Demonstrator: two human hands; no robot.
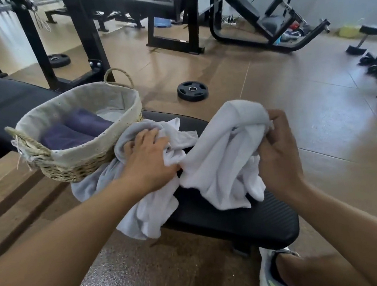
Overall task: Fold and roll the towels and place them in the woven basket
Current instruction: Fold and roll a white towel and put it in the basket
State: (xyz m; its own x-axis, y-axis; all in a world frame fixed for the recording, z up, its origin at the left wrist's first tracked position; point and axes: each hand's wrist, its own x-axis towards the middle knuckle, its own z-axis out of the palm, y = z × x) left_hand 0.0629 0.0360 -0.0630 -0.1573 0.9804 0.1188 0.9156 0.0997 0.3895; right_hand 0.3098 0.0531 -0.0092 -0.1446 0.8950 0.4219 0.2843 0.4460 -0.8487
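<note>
On the black bench (237, 225) beside the woven basket (80, 153), the limp, light white towel (219, 163) lies bunched, left hand (149, 160) clutching its folds, right hand (274, 155) pinching an edge; grasp corners.

Gym: black weight machines (171, 17), weight plate (192, 90) on floor, dumbbell (364, 39), padded bench (236, 221).

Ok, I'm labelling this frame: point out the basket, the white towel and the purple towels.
basket (77, 168): head view, on its woven front wall.
white towel (217, 163): head view, on the raised bunch between the hands.
purple towels (73, 131): head view, on the rolled pair inside the basket.
</note>
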